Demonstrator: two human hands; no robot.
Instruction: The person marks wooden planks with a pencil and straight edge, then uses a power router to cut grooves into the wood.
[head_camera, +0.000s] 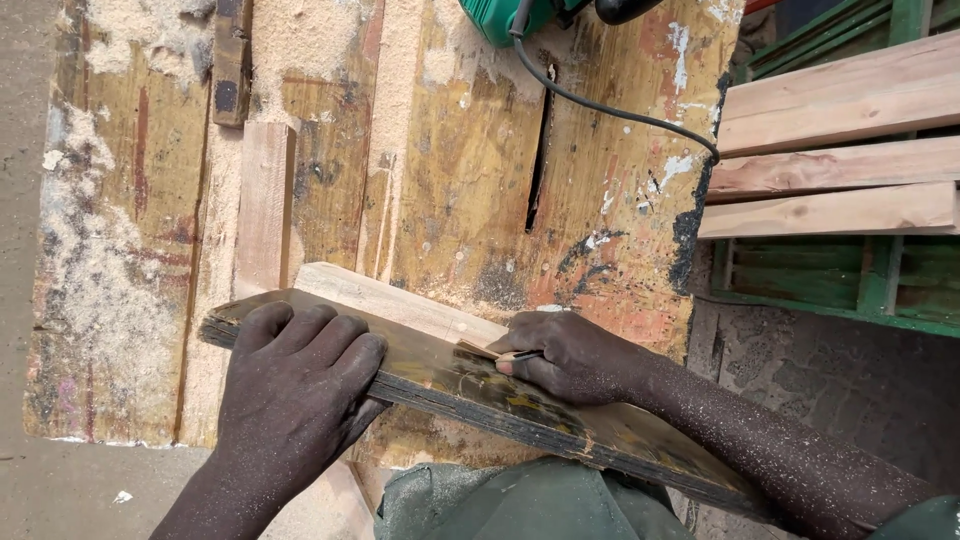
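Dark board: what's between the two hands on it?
Head view: bare dark board between left hand and right hand; the pale wood strip runs just behind that gap.

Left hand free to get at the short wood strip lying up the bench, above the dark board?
Probably not as things stand: the left hand lies flat on the dark board, pressing it down. The wood strip lies just beyond, with nothing on the workbench between.

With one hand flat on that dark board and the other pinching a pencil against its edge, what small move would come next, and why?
Probably a short pencil stroke along the dark board. The left hand lies flat on it, pinning it over the pale plank, and the right hand holds the pencil tip at the board's upper edge, so it seems used as a straightedge.
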